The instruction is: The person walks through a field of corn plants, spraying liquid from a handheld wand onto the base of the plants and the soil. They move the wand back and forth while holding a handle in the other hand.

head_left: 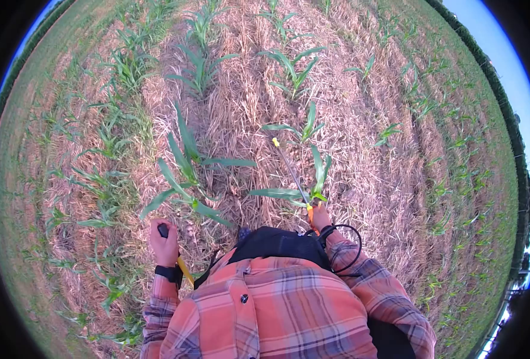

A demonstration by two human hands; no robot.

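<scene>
My left hand [163, 241] is closed around a dark handle [163, 230], with a yellow shaft [185, 271] running back past my wrist and its black watch. My right hand [320, 216] grips the orange end of a thin spray wand [290, 169]. The wand reaches forward over the straw and ends in a yellow tip [275, 142]. That tip sits just left of a young corn plant [308, 127]. A black hose [348, 239] loops from the right hand back to a dark pack [280, 244] on my chest.
Rows of young corn plants run away from me, a tall one [187, 167] ahead of my left hand and another [320, 176] by my right. Dry straw covers the ground between rows. A tree line [504, 107] and sky edge the field.
</scene>
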